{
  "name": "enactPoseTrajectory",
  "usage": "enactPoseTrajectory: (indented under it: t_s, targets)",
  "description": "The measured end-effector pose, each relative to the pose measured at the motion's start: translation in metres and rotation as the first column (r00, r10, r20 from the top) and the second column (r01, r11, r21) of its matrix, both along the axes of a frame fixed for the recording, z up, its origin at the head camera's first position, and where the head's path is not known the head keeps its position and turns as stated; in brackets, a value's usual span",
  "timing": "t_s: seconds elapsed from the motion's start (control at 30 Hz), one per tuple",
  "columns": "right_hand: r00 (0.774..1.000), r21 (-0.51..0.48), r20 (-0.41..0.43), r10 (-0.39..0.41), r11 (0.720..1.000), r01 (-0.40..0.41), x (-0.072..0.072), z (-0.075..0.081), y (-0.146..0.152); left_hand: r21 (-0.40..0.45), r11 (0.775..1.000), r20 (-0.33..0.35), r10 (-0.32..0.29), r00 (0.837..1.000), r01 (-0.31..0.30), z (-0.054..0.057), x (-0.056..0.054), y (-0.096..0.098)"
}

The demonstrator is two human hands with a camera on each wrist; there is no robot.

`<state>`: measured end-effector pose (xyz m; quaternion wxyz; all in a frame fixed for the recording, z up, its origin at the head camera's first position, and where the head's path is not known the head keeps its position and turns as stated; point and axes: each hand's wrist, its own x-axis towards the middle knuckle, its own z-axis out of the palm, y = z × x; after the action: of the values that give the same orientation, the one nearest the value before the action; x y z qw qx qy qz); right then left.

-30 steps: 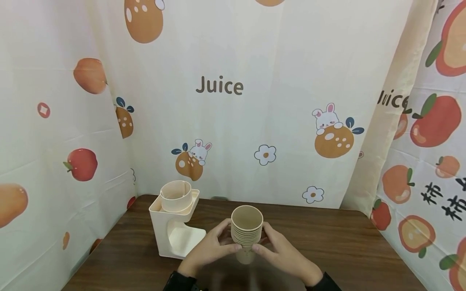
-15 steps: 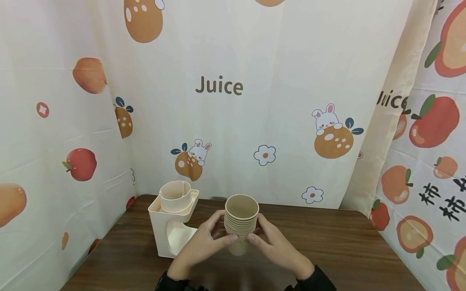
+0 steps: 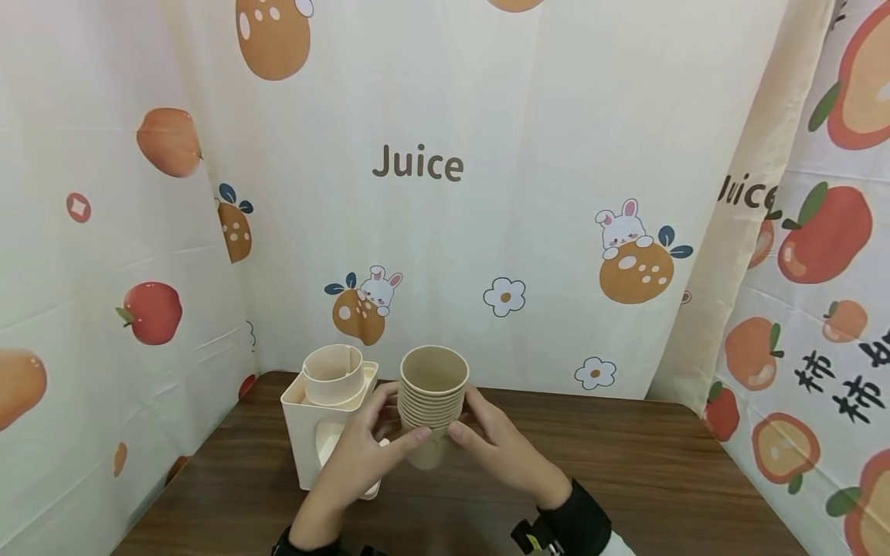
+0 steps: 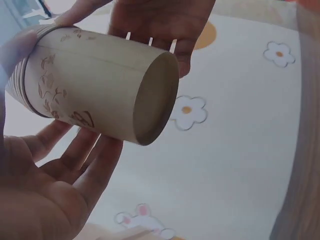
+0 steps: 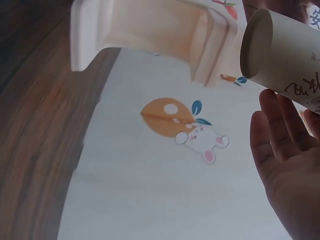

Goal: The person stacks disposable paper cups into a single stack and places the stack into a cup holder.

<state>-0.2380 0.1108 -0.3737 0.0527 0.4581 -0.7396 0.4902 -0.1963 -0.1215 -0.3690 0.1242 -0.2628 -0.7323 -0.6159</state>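
A nested stack of beige paper cups (image 3: 433,386), mouths up, is held between both hands above the table. My left hand (image 3: 365,444) grips its left side, thumb at the front and fingers behind. From the right, my right hand (image 3: 501,444) grips it the same way. In the left wrist view the bottom cup (image 4: 95,82) shows a brown leaf print and its recessed base. Just left of the stack stands a white cup dispenser (image 3: 302,432) with a round cream tube (image 3: 334,374) on top; my left hand partly covers its lower part.
The dark wood table (image 3: 626,463) reaches back to a white curtain (image 3: 542,193) printed with fruit, flowers and rabbits. More printed cloth hangs along the left side (image 3: 83,401) and the right side (image 3: 799,309).
Both hands have lifted the cup stack and carried it left, closer to the dispenser. The left hand now overlaps more of the dispenser, which stays in place.
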Motion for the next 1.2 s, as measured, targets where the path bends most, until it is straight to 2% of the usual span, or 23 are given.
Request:
enactPoseTrajectory:
  t_s: [0.13,0.23,0.37,0.67,0.8,0.93,1.07,1.2]
  targets:
    - [1.000,-0.010,-0.010,0.027,1.000,-0.027,-0.003,0.007,-0.013,-0.008,0.996,-0.003,0.086,0.996,-0.086,0.005,0.004,-0.008]
    - [0.999,-0.016,-0.017,0.037,0.999,-0.037,-0.004,0.010,-0.023,-0.012,0.988,0.007,0.155,0.988,-0.155,0.008,0.006,-0.014]
    - [0.999,-0.025,-0.036,0.033,0.999,-0.033,-0.006,0.013,-0.034,-0.010,0.976,0.006,0.217,0.976,-0.217,0.012,0.008,-0.021]
    - [0.999,-0.018,-0.016,0.040,0.999,-0.040,-0.011,0.025,-0.056,0.055,0.965,0.029,0.254,0.967,-0.256,0.022,0.010,-0.033]
    - [0.998,0.008,-0.045,0.042,0.999,-0.042,-0.016,0.035,-0.069,0.060,0.957,-0.024,0.286,0.958,-0.284,0.025,0.009,-0.043]
    - [0.997,0.051,-0.058,0.044,0.998,-0.041,-0.022,0.047,-0.080,0.041,0.945,-0.075,0.326,0.943,-0.323,0.030,0.007,-0.054]
    - [0.997,0.079,-0.069,0.018,0.997,-0.013,-0.029,0.060,-0.088,0.025,0.935,-0.107,0.354,0.929,-0.353,0.040,0.002,-0.061]
    - [0.993,0.063,-0.115,0.011,0.998,-0.003,-0.037,0.071,-0.098,0.026,0.930,-0.136,0.365,0.921,-0.365,0.052,-0.004,-0.068]
